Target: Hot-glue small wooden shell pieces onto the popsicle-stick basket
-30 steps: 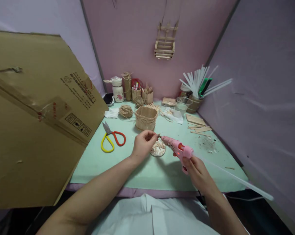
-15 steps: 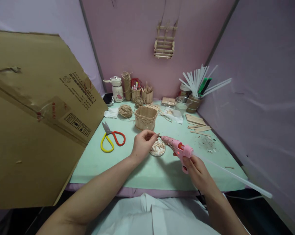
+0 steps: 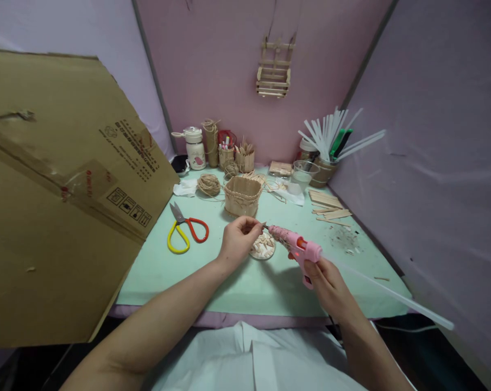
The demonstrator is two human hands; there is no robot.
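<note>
One cardboard sheet (image 3: 66,190) leaned well to the left of the fingers; it bore a block of black print and a row of boxed handling symbols, all too small to read, plus a faint red mark on its tape. The green table (image 3: 245,282) lay under both hands. One pink glue gun (image 3: 296,247), with a single long clear glue stick (image 3: 392,296) running out of its back, sat in the right hand (image 3: 329,285), whose fingers were curled tight round the grip, wrist low, barrel aimed leftward. The left hand (image 3: 238,241) was raised off the table, forearm stretched forward, thumb and forefinger pressed together on a small piece (image 3: 260,225), the rest of the fingers loosely bent. The gun's nozzle met that piece at the fingertips. One stick-built basket (image 3: 242,195) stood just beyond the left fingers. One pair of scissors (image 3: 186,233), with one yellow and one red handle, lay near them on the left. One small dish (image 3: 263,247) of pale wooden bits sat just below the pinching fingers, between both hands.
</note>
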